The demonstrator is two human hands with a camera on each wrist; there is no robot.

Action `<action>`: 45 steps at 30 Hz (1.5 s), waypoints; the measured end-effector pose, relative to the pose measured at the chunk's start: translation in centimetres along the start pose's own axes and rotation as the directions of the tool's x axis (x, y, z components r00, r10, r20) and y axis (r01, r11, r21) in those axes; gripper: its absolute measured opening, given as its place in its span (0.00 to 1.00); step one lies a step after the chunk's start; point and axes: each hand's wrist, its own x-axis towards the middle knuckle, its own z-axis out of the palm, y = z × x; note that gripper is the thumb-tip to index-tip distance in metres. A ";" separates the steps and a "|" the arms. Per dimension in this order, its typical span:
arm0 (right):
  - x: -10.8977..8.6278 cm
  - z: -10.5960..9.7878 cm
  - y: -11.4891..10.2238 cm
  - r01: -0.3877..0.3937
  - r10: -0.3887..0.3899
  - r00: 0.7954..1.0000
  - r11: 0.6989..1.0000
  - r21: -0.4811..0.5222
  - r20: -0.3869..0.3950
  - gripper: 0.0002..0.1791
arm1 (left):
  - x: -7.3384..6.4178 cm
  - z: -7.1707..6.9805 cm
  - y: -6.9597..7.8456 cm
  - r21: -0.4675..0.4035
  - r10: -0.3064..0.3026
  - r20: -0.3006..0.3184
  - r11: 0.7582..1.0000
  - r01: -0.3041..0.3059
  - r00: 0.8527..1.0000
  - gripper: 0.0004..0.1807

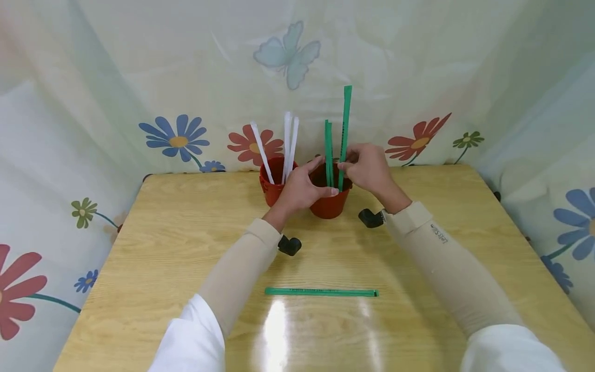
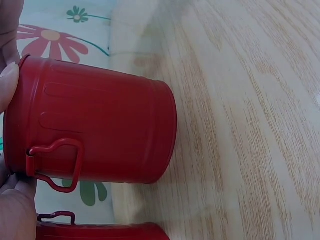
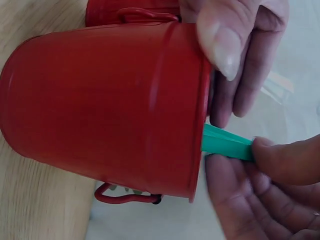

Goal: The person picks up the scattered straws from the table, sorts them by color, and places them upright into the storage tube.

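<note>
My right hand point(image 1: 369, 166) pinches a long green wrapped straw point(image 1: 346, 116) between thumb and fingers. The lower end of that straw is inside the right-hand red bucket point(image 1: 328, 208), hidden by its wall. My left hand point(image 1: 303, 187) holds this bucket at the rim, its thumb at the front edge and fingers toward the back. Other green straws point(image 1: 328, 144) stand upright in the same bucket. In the right wrist view, the pinched straw point(image 3: 227, 143) shows between the rim and my fingertips. Another green straw point(image 1: 321, 292) lies crosswise on the table.
Just left stands a second red bucket point(image 1: 270, 194) holding several white wrapped straws point(image 1: 287, 144), partly behind my left hand. Both buckets are near the back edge of the wooden table point(image 1: 195, 232), before a flowered curtain point(image 1: 209, 67). Black wrist cameras point(image 1: 371, 218) hang under both forearms.
</note>
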 end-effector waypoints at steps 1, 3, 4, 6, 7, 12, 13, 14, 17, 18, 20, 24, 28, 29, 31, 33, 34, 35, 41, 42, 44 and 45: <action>0.1 -0.1 -0.1 -0.006 0.006 1.000 1.000 -0.002 0.003 0.07 | 0.0 0.0 0.1 0.000 0.006 -0.004 1.000 -0.006 1.000 0.49; 0.2 -0.3 -0.2 -0.021 0.021 1.000 1.000 -0.009 0.018 0.08 | 0.0 -0.1 0.1 0.000 0.005 -0.007 1.000 -0.005 1.000 0.49; 0.2 -0.4 -0.3 -0.028 0.029 0.999 1.000 -0.014 0.026 0.08 | 0.0 -0.1 0.2 0.004 0.004 -0.006 1.000 -0.004 1.000 0.49; 0.0 -0.7 -0.2 -0.053 0.054 0.998 0.998 -0.014 0.033 0.10 | 0.1 -0.1 0.1 0.006 0.006 0.002 1.000 -0.006 1.000 0.49; -0.1 -0.9 -0.2 -0.059 0.060 0.998 0.998 -0.010 0.030 0.10 | 0.1 0.0 0.1 0.009 0.009 0.006 1.000 -0.009 1.000 0.50; -2.3 -1.4 -0.3 0.013 -0.014 1.000 0.999 0.051 0.010 0.11 | 0.1 0.1 0.0 0.018 0.031 0.000 0.999 -0.031 1.000 0.50; -3.0 -1.4 -0.4 0.047 -0.047 0.999 0.997 0.054 0.007 0.09 | 0.0 0.1 0.1 0.018 0.030 -0.003 0.999 -0.030 1.000 0.50; -3.9 -1.3 -0.5 0.075 -0.076 0.997 0.996 0.053 0.009 0.08 | 0.0 0.1 0.1 0.020 0.033 -0.005 0.999 -0.032 0.999 0.50; -6.6 -0.8 -0.6 0.167 -0.169 0.984 0.985 0.028 0.048 0.04 | 0.0 0.0 0.2 0.029 0.038 -0.010 0.999 -0.038 0.999 0.50; -7.6 -0.5 -0.5 0.187 -0.188 0.979 0.982 0.020 0.076 0.03 | 0.0 0.0 0.2 0.034 0.036 -0.010 0.999 -0.036 0.999 0.49; -9.7 0.3 -0.2 0.226 -0.223 0.962 0.974 0.003 0.158 0.02 | -0.1 -0.1 0.3 0.040 0.025 -0.004 0.999 -0.025 1.000 0.49; -13.5 2.6 0.8 0.310 -0.276 0.888 0.950 -0.037 0.369 0.03 | -0.2 -0.1 0.3 0.045 0.008 -0.004 0.999 -0.008 1.000 0.49; -16.5 4.8 1.2 0.423 -0.301 0.771 0.901 -0.097 0.561 0.10 | -0.2 -0.2 0.3 0.056 0.004 0.000 0.998 -0.004 1.000 0.49; -16.9 5.1 1.2 0.446 -0.301 0.749 0.888 -0.114 0.591 0.11 | -0.1 -0.3 0.5 0.061 0.006 0.002 0.998 -0.006 1.000 0.50; -17.5 5.6 1.1 0.500 -0.312 0.717 0.853 -0.149 0.623 0.14 | 0.0 -0.3 0.6 0.058 0.004 0.000 0.998 -0.004 1.000 0.50; -17.9 6.0 1.0 0.527 -0.307 0.703 0.830 -0.181 0.642 0.18 | -0.1 -0.3 0.6 0.054 0.008 -0.006 0.998 -0.007 1.000 0.50; -18.0 6.2 0.9 0.542 -0.305 0.696 0.817 -0.198 0.650 0.19 | -0.1 -0.3 0.6 0.055 0.008 -0.008 0.998 -0.007 1.000 0.49; -18.1 6.3 0.8 0.557 -0.299 0.689 0.801 -0.219 0.660 0.20 | -0.2 -0.2 0.5 0.053 0.008 -0.009 0.999 -0.008 1.000 0.49; -18.4 6.0 0.5 0.626 -0.248 0.623 0.726 -0.283 0.741 0.20 | -0.2 0.0 0.5 0.058 0.004 -0.001 0.998 -0.004 1.000 0.50; -18.4 5.8 0.6 0.630 -0.256 0.619 0.727 -0.274 0.742 0.20 | -0.2 -0.1 0.5 0.059 0.006 -0.001 0.998 -0.006 1.000 0.50; -18.2 5.2 0.8 0.617 -0.285 0.616 0.754 -0.225 0.735 0.21 | -0.1 -0.1 0.4 0.061 0.002 0.002 0.998 -0.002 1.000 0.50; -18.1 4.8 0.9 0.610 -0.309 0.616 0.769 -0.190 0.725 0.21 | -0.1 -0.2 0.3 0.065 -0.002 0.005 0.998 0.002 1.000 0.50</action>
